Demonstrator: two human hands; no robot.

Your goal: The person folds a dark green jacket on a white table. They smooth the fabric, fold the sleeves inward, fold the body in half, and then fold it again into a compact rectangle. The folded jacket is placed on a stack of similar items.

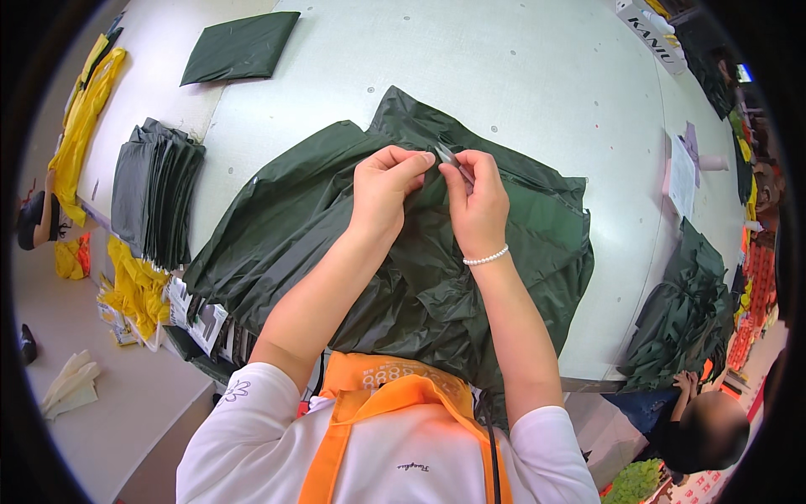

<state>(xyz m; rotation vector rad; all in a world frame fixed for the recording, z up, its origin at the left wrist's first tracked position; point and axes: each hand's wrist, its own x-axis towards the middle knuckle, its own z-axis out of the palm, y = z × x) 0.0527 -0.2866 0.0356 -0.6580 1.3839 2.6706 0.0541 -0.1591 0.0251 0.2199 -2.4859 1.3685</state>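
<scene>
Head view: dark green garment (420, 277) spread crumpled over the white table (537, 76), centre of frame, running from 12 o'clock near the hands down to 6 o'clock at the table edge by the person's orange apron (378, 395). Left hand (388, 186) fingers closed, pinching a fold of the green fabric at its top edge. Right hand (478, 202) just beside it at 3 o'clock, fingers clamped on small metal snips (450, 160), tips pointing to 11 o'clock toward the left fingertips; the two hands almost touching. White bead bracelet (487, 257) on the right wrist.

Around: folded green piece (239, 46) at 11 o'clock, well apart from the hands. Stack of folded dark green pieces (155, 193) at 9 o'clock on the table's left side. Yellow fabric (84, 109) hanging off the far left edge, more of it lower at 8 o'clock. Heap of green garments (684, 323) at 4 o'clock by the right table edge, another person (705, 428) below it at 5 o'clock. White papers (684, 172) at 2 o'clock.
</scene>
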